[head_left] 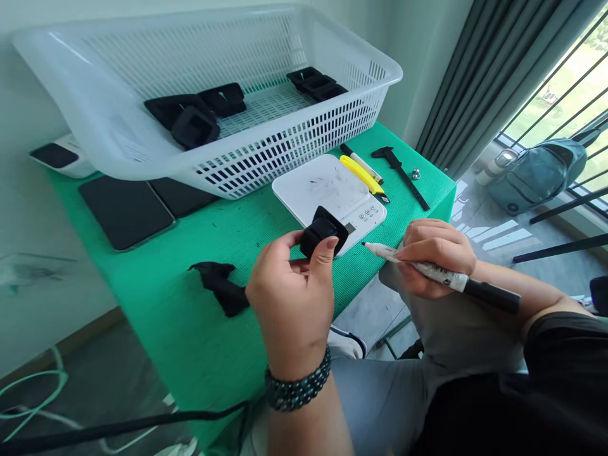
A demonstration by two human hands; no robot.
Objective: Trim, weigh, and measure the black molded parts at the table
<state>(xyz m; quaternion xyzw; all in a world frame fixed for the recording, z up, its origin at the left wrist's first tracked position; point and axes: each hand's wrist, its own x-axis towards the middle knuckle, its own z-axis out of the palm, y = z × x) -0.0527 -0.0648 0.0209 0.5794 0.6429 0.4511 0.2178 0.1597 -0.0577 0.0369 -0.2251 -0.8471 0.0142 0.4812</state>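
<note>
My left hand (297,285) pinches a small black flanged part (319,235) between thumb and fingers, held up in front of the scale. In my right hand (434,256) is a marker pen (444,277), uncapped, its black tip pointing left towards the part but apart from it. The pen's black cap sits on its rear end. Behind the part lies a white digital scale (327,183) with grey smudges on its plate. A crumpled black cloth-like piece (223,288) rests on the green table cover to the left of my left hand.
A white plastic basket (289,142) with several black parts (194,125) stands at the back of the green-covered table (180,342). Beside the scale are a yellow cutter knife (361,172), another marker (354,157), and a black caliper (401,177). A dark tablet-like slab (126,212) lies left.
</note>
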